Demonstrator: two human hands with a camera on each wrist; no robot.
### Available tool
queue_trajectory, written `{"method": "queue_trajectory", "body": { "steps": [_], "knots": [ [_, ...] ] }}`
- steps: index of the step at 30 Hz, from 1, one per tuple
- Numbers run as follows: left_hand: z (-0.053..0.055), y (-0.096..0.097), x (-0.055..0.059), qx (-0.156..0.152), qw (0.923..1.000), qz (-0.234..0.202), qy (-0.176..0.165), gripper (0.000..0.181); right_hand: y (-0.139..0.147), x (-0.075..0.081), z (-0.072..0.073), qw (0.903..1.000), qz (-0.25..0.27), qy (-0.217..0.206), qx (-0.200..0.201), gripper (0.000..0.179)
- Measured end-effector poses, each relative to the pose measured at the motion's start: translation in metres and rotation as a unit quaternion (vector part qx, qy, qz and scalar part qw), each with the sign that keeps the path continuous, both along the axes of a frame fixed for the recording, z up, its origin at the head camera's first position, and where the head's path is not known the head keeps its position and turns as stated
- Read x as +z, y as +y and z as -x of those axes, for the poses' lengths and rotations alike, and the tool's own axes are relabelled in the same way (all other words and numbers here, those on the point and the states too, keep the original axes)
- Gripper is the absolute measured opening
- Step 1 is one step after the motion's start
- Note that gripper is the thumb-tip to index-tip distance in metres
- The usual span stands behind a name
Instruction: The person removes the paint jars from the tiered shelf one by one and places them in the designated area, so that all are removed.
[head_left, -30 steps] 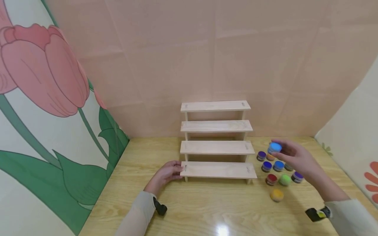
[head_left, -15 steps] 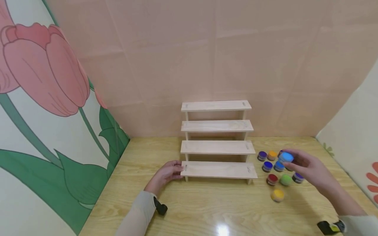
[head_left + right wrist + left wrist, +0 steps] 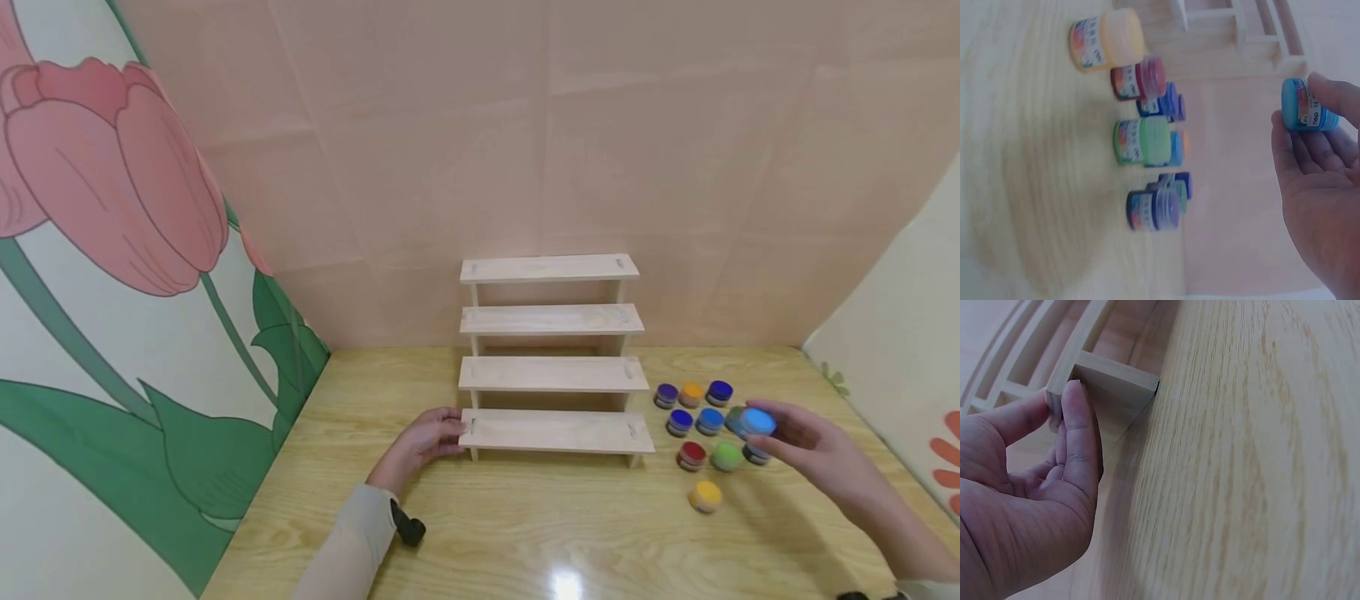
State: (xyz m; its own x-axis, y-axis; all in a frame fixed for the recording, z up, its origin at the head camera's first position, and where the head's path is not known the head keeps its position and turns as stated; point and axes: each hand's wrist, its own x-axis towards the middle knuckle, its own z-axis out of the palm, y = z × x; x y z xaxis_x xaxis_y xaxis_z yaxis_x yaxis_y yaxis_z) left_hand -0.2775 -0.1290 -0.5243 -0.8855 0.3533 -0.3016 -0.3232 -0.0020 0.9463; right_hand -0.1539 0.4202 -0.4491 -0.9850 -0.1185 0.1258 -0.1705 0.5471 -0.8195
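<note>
A small light blue paint jar point(image 3: 757, 422) is held between the thumb and fingers of my right hand point(image 3: 828, 454), raised above the table. In the right wrist view, a printed label shows on that jar. Below and left of this hand stand several similar jars, including a red jar point(image 3: 691, 456), a light green jar point(image 3: 726, 456) and a yellow jar point(image 3: 706, 497). My left hand point(image 3: 422, 443) pinches the left end of the lowest board of a wooden four-tier step shelf point(image 3: 555, 431). Thumb above, fingers below: the left wrist view shows this grip on the board.
The wood-grain table point(image 3: 480, 533) carries the shelf and the jars. Behind it hangs a pinkish cloth backdrop point(image 3: 420, 167). A wall with a painted tulip point(image 3: 112, 183) bounds the left side, and a pale wall point(image 3: 900, 292) the right.
My right hand has moved right and toward me with the light blue jar, from above the back jars to the right side of the group. The left hand and shelf have stayed put.
</note>
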Motion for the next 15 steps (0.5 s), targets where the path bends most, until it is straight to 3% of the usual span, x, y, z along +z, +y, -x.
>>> {"method": "queue_trajectory", "body": {
  "steps": [15],
  "knots": [
    [0.0,0.0,0.0,0.001,1.0,0.002,-0.001,0.032,0.016,-0.023,-0.012,0.9989,0.004,-0.046,-0.005,0.051]
  ]
}}
